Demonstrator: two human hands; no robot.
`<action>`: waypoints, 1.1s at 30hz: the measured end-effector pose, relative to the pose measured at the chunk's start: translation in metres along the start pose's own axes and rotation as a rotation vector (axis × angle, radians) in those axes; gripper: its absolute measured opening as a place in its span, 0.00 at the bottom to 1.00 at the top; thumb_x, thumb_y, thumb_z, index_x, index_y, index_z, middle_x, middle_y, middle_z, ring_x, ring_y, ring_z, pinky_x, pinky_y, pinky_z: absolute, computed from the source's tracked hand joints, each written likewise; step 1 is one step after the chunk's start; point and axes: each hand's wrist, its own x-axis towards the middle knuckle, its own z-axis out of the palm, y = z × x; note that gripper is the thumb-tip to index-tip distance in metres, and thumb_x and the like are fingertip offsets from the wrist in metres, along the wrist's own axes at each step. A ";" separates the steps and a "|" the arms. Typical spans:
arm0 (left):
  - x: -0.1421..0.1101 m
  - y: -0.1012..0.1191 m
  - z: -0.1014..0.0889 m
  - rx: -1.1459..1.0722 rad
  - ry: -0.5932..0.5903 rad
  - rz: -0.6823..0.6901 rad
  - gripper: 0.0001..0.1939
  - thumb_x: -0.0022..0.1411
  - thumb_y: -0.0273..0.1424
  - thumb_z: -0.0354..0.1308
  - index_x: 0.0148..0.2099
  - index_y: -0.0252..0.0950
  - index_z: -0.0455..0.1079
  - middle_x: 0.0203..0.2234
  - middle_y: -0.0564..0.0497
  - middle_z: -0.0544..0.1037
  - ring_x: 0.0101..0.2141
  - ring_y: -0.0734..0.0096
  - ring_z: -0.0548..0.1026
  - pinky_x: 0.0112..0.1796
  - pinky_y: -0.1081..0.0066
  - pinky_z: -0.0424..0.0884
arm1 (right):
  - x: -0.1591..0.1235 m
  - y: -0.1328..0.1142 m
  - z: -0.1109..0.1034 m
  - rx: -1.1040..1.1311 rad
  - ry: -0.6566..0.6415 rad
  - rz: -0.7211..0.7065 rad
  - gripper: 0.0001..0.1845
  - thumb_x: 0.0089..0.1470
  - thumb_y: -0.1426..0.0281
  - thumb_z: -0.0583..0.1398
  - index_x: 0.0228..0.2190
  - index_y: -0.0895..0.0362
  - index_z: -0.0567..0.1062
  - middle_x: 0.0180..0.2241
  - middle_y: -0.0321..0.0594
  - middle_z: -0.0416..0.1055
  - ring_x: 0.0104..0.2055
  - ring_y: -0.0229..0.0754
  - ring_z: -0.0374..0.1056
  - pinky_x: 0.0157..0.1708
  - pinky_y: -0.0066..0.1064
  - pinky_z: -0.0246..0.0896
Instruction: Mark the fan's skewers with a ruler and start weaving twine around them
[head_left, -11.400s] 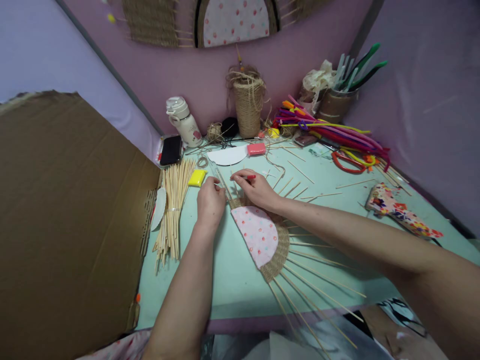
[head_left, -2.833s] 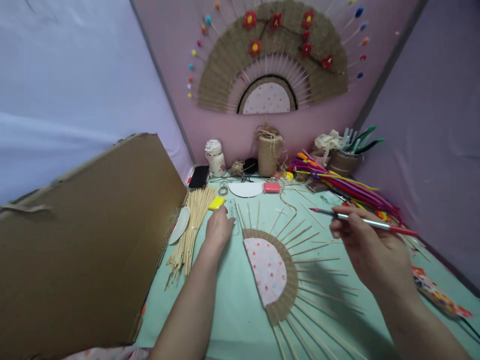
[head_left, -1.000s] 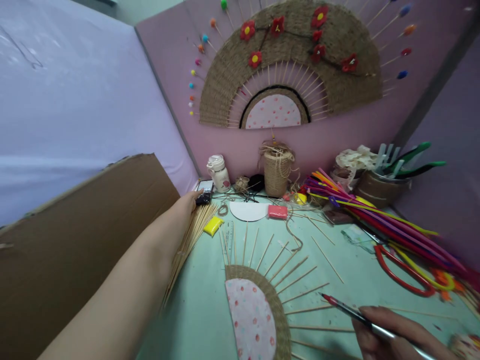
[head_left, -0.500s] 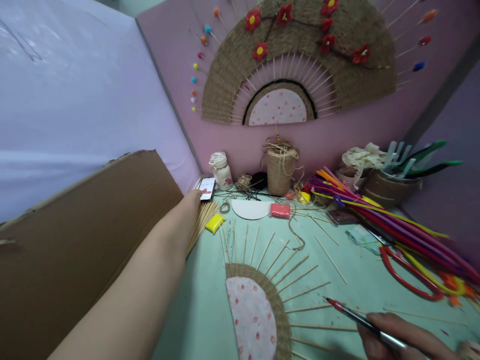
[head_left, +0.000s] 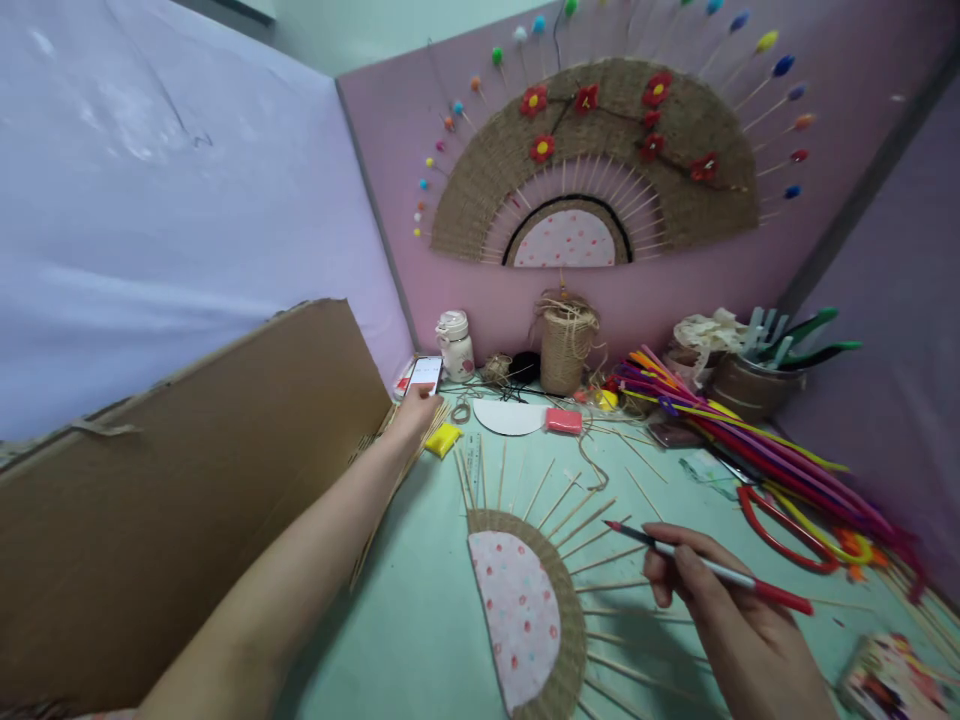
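The left hand [head_left: 421, 402] is at the far left, touching the lower end of a black rectangular phone with a lit white screen [head_left: 426, 368]. Its fingers are partly hidden; whether they grip or merely press cannot be told. The right hand [head_left: 731, 620], on the near right, holds a slim silver-and-red pen [head_left: 739, 577] pinched between thumb and fingers, with its reddish tip towards the left.

The half-round fan of woven tan cord and white, red-spotted fabric [head_left: 517, 615] lies flat in the near centre of the pale green table [head_left: 405, 645], its near end cut off from view. Thin pale wooden sticks [head_left: 607, 560] radiate from its curved edge.

Principal risk: the pen tip appears uncapped and sits above the sticks — a lapse while attention is on the phone could leave a stray mark. A lowered right wrist could also knock the sticks out of their spacing. On the left, the forearm crosses a loose-ended bundle of pale wooden sticks [head_left: 411, 462]; a careless withdrawal could scatter it. A hard push on the phone could nudge the white lidded bottle [head_left: 457, 352] just beside it.
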 end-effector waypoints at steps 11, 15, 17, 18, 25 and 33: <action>-0.173 -0.045 -0.020 -0.199 -0.213 -0.080 0.20 0.53 0.32 0.59 0.49 0.38 0.66 0.53 0.41 0.69 0.56 0.58 0.65 0.55 0.59 0.60 | 0.006 -0.004 0.024 -0.103 -0.350 0.018 0.28 0.55 0.47 0.53 0.45 0.56 0.71 0.30 0.43 0.75 0.33 0.43 0.71 0.39 0.34 0.68; -0.191 -0.064 -0.019 -0.285 -0.161 -0.165 0.21 0.50 0.29 0.61 0.48 0.38 0.64 0.54 0.40 0.67 0.55 0.58 0.66 0.53 0.60 0.62 | 0.006 0.000 0.026 -0.119 -0.372 0.028 0.29 0.56 0.46 0.52 0.46 0.56 0.70 0.32 0.43 0.76 0.36 0.44 0.72 0.42 0.36 0.67; -0.198 -0.065 -0.020 -0.372 -0.200 -0.234 0.22 0.49 0.28 0.63 0.48 0.38 0.64 0.54 0.40 0.67 0.55 0.58 0.67 0.52 0.62 0.63 | 0.006 0.002 0.026 -0.125 -0.372 0.030 0.29 0.56 0.47 0.53 0.46 0.56 0.70 0.32 0.43 0.76 0.36 0.44 0.72 0.43 0.37 0.67; -0.201 -0.064 -0.020 -0.426 -0.227 -0.269 0.22 0.49 0.28 0.64 0.47 0.39 0.65 0.54 0.40 0.68 0.54 0.58 0.68 0.52 0.63 0.63 | 0.006 0.002 0.027 -0.127 -0.375 0.030 0.29 0.56 0.47 0.53 0.46 0.57 0.71 0.31 0.43 0.76 0.36 0.44 0.72 0.43 0.37 0.67; -0.204 -0.057 -0.018 -0.667 -0.246 -0.462 0.23 0.48 0.27 0.68 0.47 0.40 0.66 0.55 0.42 0.68 0.51 0.61 0.71 0.45 0.66 0.70 | 0.004 0.014 0.034 -0.081 -0.483 0.096 0.28 0.56 0.47 0.53 0.45 0.56 0.72 0.31 0.42 0.76 0.36 0.45 0.72 0.42 0.40 0.68; -0.216 -0.064 -0.002 -0.692 -0.643 -0.514 0.19 0.51 0.31 0.66 0.45 0.33 0.70 0.41 0.40 0.79 0.40 0.61 0.77 0.42 0.65 0.72 | 0.001 0.017 0.038 -0.056 -0.527 0.124 0.25 0.57 0.50 0.54 0.44 0.56 0.72 0.30 0.40 0.75 0.35 0.44 0.72 0.40 0.39 0.69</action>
